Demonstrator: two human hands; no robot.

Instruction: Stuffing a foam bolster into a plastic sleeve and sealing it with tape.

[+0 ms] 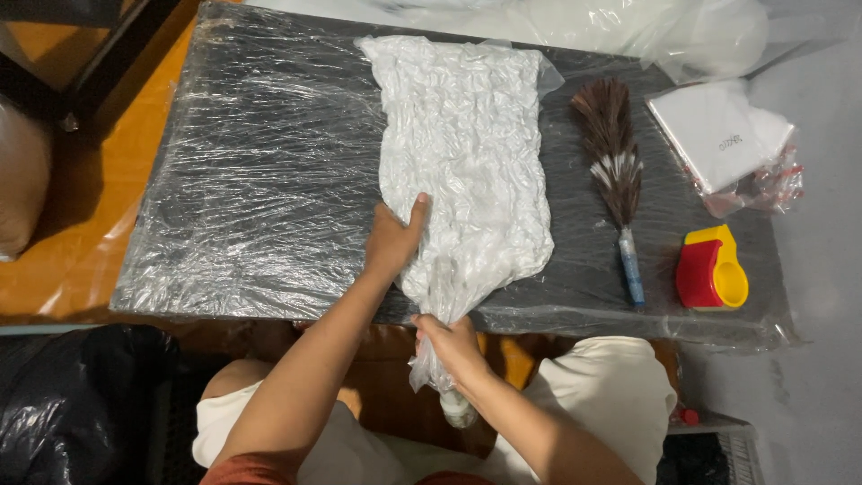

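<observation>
A clear plastic bag point(462, 153) packed with crumpled white material lies flattened lengthwise on a dark table wrapped in plastic film point(260, 180). My left hand point(393, 241) presses flat on the bag's lower left side, thumb spread. My right hand point(449, 346) grips the bag's gathered neck, which hangs over the table's near edge. Below that fist the twisted end of the bag dangles.
A brown and white feather duster point(615, 162) with a blue handle lies right of the bag. A red and yellow tape dispenser point(714, 268) stands near the right front corner. A packet of white sheets point(727, 135) and loose plastic sheeting point(628, 27) lie at the back right. A black bag point(81, 395) sits at lower left.
</observation>
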